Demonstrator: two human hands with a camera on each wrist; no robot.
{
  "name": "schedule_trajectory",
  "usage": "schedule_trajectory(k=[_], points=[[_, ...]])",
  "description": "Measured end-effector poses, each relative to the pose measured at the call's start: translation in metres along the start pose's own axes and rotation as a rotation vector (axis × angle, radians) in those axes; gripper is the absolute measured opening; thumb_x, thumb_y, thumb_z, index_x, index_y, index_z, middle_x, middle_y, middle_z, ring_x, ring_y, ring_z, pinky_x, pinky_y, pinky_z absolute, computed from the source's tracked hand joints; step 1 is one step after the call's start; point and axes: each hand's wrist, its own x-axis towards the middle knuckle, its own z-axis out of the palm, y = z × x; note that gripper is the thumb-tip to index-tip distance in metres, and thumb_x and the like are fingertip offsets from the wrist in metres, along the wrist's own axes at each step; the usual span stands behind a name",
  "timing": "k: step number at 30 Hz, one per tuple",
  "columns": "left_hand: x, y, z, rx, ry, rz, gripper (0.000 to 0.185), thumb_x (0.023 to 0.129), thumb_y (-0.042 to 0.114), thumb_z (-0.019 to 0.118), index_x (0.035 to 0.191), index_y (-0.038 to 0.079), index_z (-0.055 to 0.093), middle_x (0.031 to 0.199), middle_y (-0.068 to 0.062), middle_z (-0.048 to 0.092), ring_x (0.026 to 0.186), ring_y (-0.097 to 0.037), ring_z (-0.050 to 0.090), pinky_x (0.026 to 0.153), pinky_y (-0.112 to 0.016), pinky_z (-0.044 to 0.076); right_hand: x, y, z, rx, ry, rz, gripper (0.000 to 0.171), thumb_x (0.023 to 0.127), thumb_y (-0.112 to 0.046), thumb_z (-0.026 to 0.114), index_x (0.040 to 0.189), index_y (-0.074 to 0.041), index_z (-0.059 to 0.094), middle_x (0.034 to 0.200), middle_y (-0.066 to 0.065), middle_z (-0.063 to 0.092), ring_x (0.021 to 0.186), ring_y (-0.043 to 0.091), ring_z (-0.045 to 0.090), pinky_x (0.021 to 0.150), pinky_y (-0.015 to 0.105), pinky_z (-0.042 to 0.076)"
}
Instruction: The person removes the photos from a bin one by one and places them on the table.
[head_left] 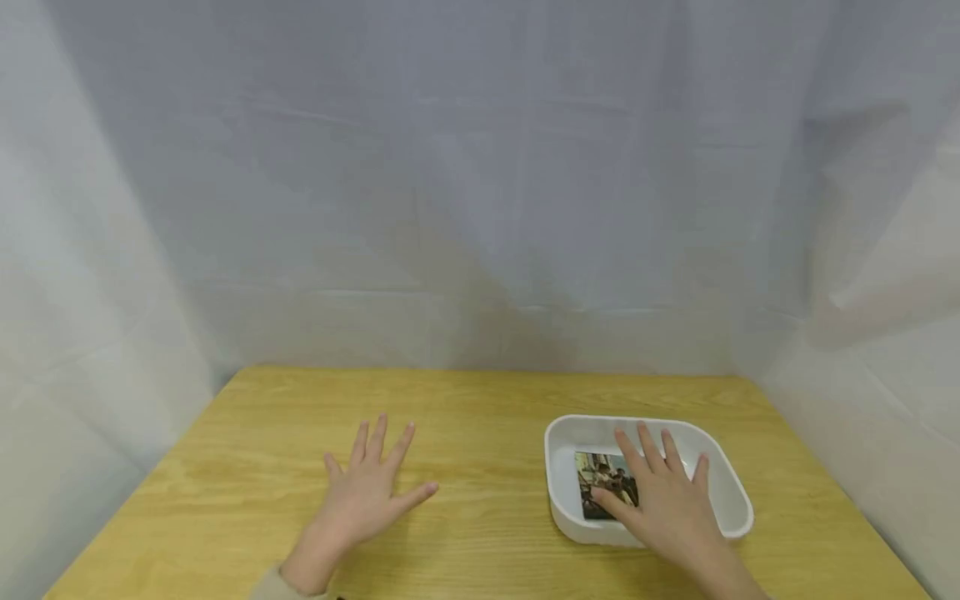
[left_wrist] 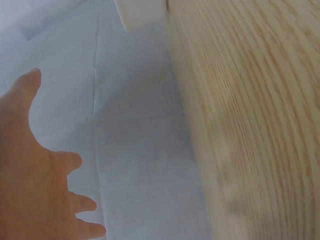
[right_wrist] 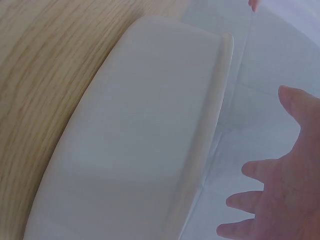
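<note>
My left hand (head_left: 363, 496) is spread palm down above the left part of the table, holding nothing. In the left wrist view, that hand (left_wrist: 37, 185) shows its fingers apart, with the wooden surface off to the right. On the right, my other hand (head_left: 667, 504) is held with fingers splayed over a white tub (head_left: 561, 508). A flat picture card (head_left: 596, 475) with a painted scene of figures lies inside the tub, partly hidden by the right hand. The right wrist view shows the tub's outer wall (right_wrist: 125, 125), with the right hand (right_wrist: 287, 190) above its rim.
The wooden table (head_left: 480, 467) has a light yellow grain and a straight back edge. Pale cloth sheets (head_left: 480, 183) hang behind it and along both sides. The tub stands on the right half of the table.
</note>
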Motion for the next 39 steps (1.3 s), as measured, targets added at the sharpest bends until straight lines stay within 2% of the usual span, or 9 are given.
schedule_trajectory(k=[12, 17, 22, 28, 31, 35, 39], points=[[0.000, 0.000, 0.000, 0.006, -0.003, 0.014, 0.081, 0.079, 0.067, 0.041, 0.140, 0.017, 0.025, 0.143, -0.020, 0.011, 0.127, -0.043, 0.008, 0.080, -0.074, 0.006, 0.000, 0.002, -0.001, -0.022, 0.022, -0.005, 0.086, 0.076, -0.072, 0.034, 0.140, -0.015, 0.025, 0.142, 0.017, 0.020, 0.127, 0.043, 0.013, 0.086, 0.069, -0.008], [0.001, 0.003, -0.002, -0.001, -0.026, 0.019, 0.081, 0.078, 0.068, 0.039, 0.141, 0.018, 0.023, 0.143, -0.019, 0.010, 0.128, -0.042, 0.006, 0.080, -0.074, 0.006, 0.000, -0.001, -0.004, -0.038, 0.017, -0.013, 0.088, 0.075, -0.074, 0.033, 0.141, -0.016, 0.024, 0.143, 0.017, 0.020, 0.127, 0.042, 0.012, 0.086, 0.069, -0.008], [0.000, 0.006, -0.004, -0.007, -0.056, 0.025, 0.082, 0.078, 0.069, 0.037, 0.141, 0.019, 0.021, 0.143, -0.019, 0.008, 0.128, -0.041, 0.005, 0.080, -0.073, 0.004, -0.002, -0.006, -0.007, -0.051, 0.024, -0.033, 0.090, 0.074, -0.075, 0.034, 0.140, -0.015, 0.026, 0.142, 0.016, 0.022, 0.126, 0.043, 0.015, 0.086, 0.070, -0.004], [-0.002, 0.009, -0.007, -0.009, -0.031, 0.043, 0.082, 0.078, 0.066, 0.043, 0.141, 0.018, 0.023, 0.143, -0.019, 0.009, 0.128, -0.041, 0.005, 0.081, -0.073, 0.005, -0.003, -0.009, -0.008, -0.051, 0.048, -0.070, 0.088, 0.074, -0.074, 0.037, 0.140, -0.016, 0.027, 0.142, 0.015, 0.023, 0.127, 0.041, 0.016, 0.087, 0.070, 0.002], [-0.003, 0.010, -0.008, -0.009, -0.028, 0.043, 0.083, 0.078, 0.068, 0.041, 0.141, 0.018, 0.022, 0.143, -0.019, 0.008, 0.129, -0.040, 0.005, 0.081, -0.073, 0.007, -0.003, -0.009, -0.008, -0.051, 0.056, -0.081, 0.087, 0.074, -0.073, 0.037, 0.140, -0.016, 0.028, 0.141, 0.015, 0.025, 0.127, 0.040, 0.017, 0.089, 0.068, 0.005], [-0.004, 0.011, -0.008, -0.015, -0.021, 0.052, 0.082, 0.078, 0.068, 0.039, 0.141, 0.017, 0.024, 0.143, -0.019, 0.011, 0.128, -0.040, 0.009, 0.082, -0.072, 0.010, -0.004, -0.008, -0.006, -0.059, 0.070, -0.098, 0.085, 0.075, -0.072, 0.037, 0.137, -0.014, 0.033, 0.139, 0.016, 0.029, 0.125, 0.040, 0.023, 0.091, 0.065, 0.009], [-0.005, 0.014, -0.006, -0.054, -0.023, 0.068, 0.076, 0.081, 0.064, 0.039, 0.138, 0.014, 0.031, 0.139, -0.021, 0.024, 0.124, -0.040, 0.025, 0.085, -0.070, 0.017, -0.005, -0.008, -0.004, -0.066, 0.098, -0.121, 0.076, 0.077, -0.066, 0.046, 0.128, -0.009, 0.047, 0.131, 0.016, 0.041, 0.118, 0.039, 0.035, 0.092, 0.062, 0.018]])
